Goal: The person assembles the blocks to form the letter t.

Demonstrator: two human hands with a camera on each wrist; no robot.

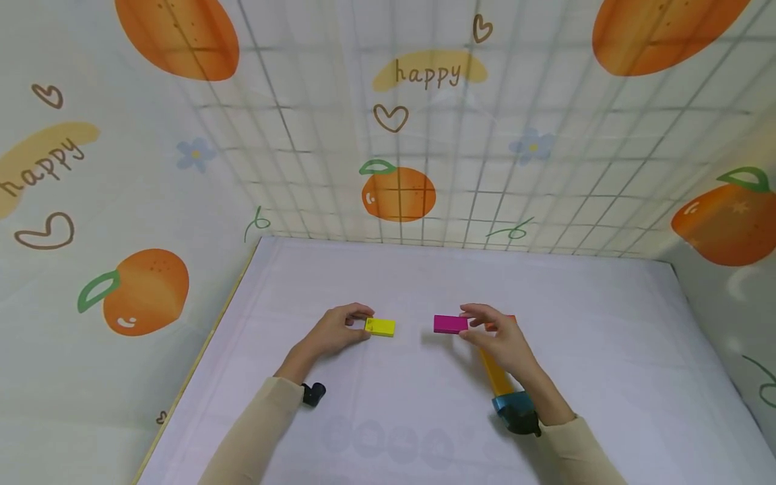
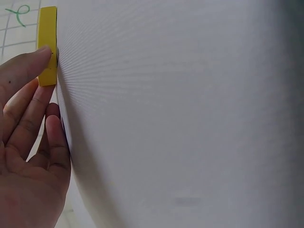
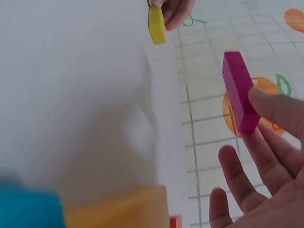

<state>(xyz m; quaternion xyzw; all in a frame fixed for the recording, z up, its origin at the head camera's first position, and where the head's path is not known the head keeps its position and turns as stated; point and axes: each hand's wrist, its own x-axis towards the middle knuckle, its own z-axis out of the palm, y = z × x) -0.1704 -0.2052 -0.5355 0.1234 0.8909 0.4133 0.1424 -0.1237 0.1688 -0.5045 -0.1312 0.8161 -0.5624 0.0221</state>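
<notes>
At the left, your left hand (image 1: 333, 333) pinches the near-left end of a yellow block (image 1: 382, 328) between thumb and fingertips, parted only by its width; whether it touches the white tabletop (image 1: 364, 279) you cannot tell from here. Across a gap to its right, a magenta block (image 1: 450, 325) is held above the tabletop by your right hand (image 1: 504, 342), thumb and fingertips pinching its right end, the lower fingers spread loosely. Beneath that hand lie a yellow-orange bar (image 1: 496, 375) and a teal piece (image 1: 505, 403).
</notes>
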